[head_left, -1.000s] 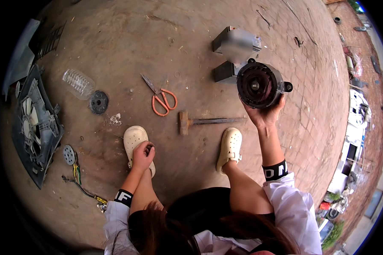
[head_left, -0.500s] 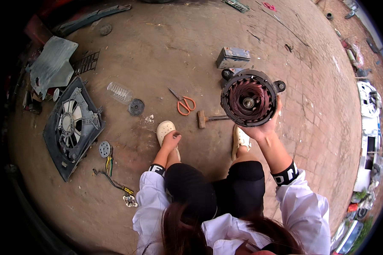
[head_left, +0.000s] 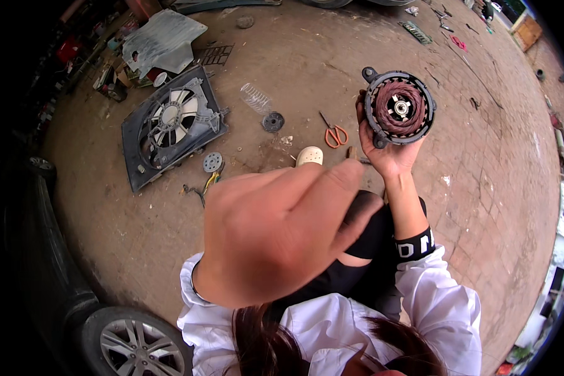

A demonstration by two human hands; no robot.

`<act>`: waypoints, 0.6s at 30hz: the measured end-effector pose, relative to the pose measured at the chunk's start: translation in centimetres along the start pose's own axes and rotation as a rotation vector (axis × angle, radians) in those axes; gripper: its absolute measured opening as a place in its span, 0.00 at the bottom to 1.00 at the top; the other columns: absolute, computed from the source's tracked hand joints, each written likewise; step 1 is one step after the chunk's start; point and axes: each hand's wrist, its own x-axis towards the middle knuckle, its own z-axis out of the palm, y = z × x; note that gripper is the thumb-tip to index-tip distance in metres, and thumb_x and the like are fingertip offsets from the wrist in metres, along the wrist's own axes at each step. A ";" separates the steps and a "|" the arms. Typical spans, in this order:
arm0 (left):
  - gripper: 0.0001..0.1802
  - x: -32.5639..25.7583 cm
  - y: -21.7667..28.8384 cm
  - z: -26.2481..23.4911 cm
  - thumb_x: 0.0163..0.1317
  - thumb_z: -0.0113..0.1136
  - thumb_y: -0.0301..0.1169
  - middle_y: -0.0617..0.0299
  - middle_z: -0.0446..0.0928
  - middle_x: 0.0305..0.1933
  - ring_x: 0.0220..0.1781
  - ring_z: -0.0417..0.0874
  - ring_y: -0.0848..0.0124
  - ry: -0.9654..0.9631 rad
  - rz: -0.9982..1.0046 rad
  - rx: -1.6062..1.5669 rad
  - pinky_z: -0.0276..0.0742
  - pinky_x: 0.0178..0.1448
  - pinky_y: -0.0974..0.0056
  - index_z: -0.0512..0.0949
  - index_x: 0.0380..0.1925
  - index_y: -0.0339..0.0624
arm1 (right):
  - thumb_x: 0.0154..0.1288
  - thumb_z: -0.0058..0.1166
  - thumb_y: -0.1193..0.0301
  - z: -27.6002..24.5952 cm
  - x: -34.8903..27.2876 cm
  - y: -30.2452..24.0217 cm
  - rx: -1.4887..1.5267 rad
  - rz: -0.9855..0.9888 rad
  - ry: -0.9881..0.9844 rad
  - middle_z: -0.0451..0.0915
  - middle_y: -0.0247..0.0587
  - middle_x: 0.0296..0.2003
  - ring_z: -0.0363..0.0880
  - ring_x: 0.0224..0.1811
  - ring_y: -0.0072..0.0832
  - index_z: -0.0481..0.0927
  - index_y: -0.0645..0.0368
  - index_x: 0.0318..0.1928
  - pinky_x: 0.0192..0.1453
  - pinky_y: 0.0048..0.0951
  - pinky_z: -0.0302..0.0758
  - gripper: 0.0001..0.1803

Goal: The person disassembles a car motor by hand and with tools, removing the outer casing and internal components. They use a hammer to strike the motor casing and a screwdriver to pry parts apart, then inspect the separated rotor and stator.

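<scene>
My right hand [head_left: 391,156] holds up an alternator housing [head_left: 431,119], a round dark case with mounting lugs. A ring of copper windings faces up inside it, around a pale metal centre. The fingers wrap its left and lower sides. Very near the camera is my left hand [head_left: 269,225], large and blurred, its fingers curled in and the thumb close to them. I see nothing in it, and it covers part of my lap and the floor. Orange-handled scissors [head_left: 336,136] lie left of the housing, with a hammer head [head_left: 352,152] just below them.
On the left lie a radiator fan shroud [head_left: 216,125], a grey metal panel [head_left: 163,41], a grey disc [head_left: 212,162], a black round cap [head_left: 272,121] and a clear ribbed bottle [head_left: 255,97]. A car wheel [head_left: 141,344] stands at lower left. My pale clog [head_left: 310,155] shows beyond my left hand.
My left hand has risen from beside my shoe to right before the camera. The housing has moved up and right in view and turned. The view has swung left, bringing in the car wheel.
</scene>
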 end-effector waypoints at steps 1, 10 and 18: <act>0.15 -0.5 2.6 -1.9 0.51 0.71 0.31 0.57 0.79 0.24 0.19 0.80 0.69 0.031 0.045 0.018 0.70 0.21 0.68 0.82 0.37 0.34 | 0.49 0.50 0.30 0.1 0.3 2.2 0.000 0.009 -0.008 0.68 0.45 0.64 0.66 0.66 0.46 0.65 0.49 0.67 0.65 0.42 0.70 0.50; 0.16 -0.8 8.4 -1.5 0.49 0.73 0.28 0.58 0.80 0.25 0.21 0.80 0.69 0.058 0.381 -0.015 0.72 0.23 0.68 0.82 0.39 0.35 | 0.55 0.44 0.30 -4.1 -1.0 1.1 -0.149 -0.004 0.012 0.65 0.46 0.66 0.64 0.67 0.50 0.63 0.47 0.69 0.71 0.53 0.65 0.48; 0.16 -1.5 4.2 7.2 0.48 0.73 0.26 0.60 0.80 0.26 0.23 0.81 0.69 0.077 -0.009 -0.081 0.73 0.27 0.69 0.83 0.40 0.38 | 0.50 0.47 0.28 -3.7 -1.3 0.3 -0.368 -0.070 0.027 0.68 0.37 0.66 0.66 0.67 0.38 0.67 0.43 0.67 0.69 0.48 0.65 0.49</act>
